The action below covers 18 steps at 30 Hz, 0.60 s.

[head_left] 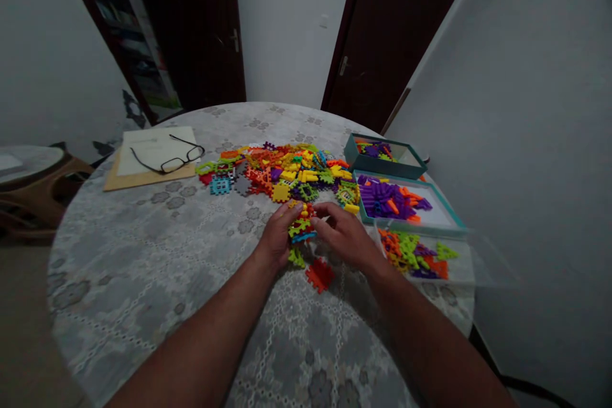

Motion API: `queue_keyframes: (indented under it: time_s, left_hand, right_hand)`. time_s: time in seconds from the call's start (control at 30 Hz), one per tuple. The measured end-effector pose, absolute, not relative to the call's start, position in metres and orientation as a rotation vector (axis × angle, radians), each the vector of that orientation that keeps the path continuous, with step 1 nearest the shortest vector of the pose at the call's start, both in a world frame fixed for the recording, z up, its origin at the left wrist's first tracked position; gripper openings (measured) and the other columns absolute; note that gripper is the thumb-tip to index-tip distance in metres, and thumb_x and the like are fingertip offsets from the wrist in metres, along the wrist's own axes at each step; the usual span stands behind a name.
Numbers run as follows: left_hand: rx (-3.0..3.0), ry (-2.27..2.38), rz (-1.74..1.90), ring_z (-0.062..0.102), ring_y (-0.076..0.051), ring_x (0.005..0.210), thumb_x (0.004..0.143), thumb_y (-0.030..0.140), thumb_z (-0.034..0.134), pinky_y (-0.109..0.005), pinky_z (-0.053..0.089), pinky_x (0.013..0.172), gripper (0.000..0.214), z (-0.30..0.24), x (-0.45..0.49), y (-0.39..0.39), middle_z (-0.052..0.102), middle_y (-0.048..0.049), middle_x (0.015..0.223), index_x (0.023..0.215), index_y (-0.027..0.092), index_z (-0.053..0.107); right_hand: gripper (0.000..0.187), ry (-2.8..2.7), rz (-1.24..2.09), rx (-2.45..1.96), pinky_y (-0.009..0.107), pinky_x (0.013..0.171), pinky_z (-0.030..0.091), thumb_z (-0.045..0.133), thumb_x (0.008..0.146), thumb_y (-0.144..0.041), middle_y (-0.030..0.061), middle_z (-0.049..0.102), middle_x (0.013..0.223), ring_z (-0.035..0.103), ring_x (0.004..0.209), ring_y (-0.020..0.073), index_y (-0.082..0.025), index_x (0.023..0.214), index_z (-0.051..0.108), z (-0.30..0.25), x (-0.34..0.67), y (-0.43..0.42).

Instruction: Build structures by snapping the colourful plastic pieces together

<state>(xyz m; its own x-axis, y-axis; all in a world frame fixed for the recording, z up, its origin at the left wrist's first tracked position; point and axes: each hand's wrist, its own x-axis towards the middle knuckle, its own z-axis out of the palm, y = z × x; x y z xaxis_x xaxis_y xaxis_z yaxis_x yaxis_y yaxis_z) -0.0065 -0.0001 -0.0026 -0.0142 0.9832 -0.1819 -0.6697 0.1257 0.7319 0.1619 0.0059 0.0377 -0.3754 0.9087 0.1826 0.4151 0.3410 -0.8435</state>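
My left hand (277,234) is closed round a small assembly of interlocking plastic building pieces (302,226) in lime, yellow, red and blue. At its right side is my right hand (337,229), thumb and fingers bent in against the assembly. Exactly which piece the right fingertips pinch is hard to see. Just below, on the cloth, a red-orange square notched piece (319,275) lies flat. A lime green piece (296,258) is beneath the left hand. Beyond both hands spreads a pile of mixed coloured building pieces (268,169).
On the right stand a dark green box (382,164), a teal-edged box with purple and orange pieces (442,204), and a clear tray (456,273) of small pieces. Black glasses (172,164) rest on paper over a board (129,182) at left. A patterned cloth (191,280) covers the round table.
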Motion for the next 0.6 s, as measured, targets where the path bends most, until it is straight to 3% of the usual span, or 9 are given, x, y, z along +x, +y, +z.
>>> queue_keyframes:
  time_s: [0.3, 0.6]
  left_hand:
    - [0.567, 0.778, 1.377, 0.071, -0.019, 0.072, 0.075, 0.039, 0.09, -0.031, 0.057, 0.066, 0.04, -0.006, -0.006, 0.0, 0.074, -0.0025, 0.087, 0.102, 0.018, 0.068]
    - [0.597, 0.828, 1.361, 0.07, -0.02, 0.07, 0.075, 0.04, 0.088, -0.033, 0.057, 0.065, 0.038, -0.003, -0.003, -0.002, 0.074, -0.0031, 0.083, 0.097, 0.018, 0.067]
  right_hand:
    - [0.038, -1.576, 1.227, -1.224, 0.028, 0.062, 0.057, 0.068, 0.091, -0.043, 0.0028, 0.07, 0.094, 0.068, 0.084, 0.0203, -0.023, 0.123, 0.071, 0.019, 0.152, 0.006]
    - [0.03, -1.336, 1.218, -1.194, 0.026, 0.054, 0.051, 0.066, 0.085, -0.039, -0.0025, 0.064, 0.071, 0.061, 0.06, 0.0154, -0.021, 0.108, 0.071, 0.022, 0.147, 0.002]
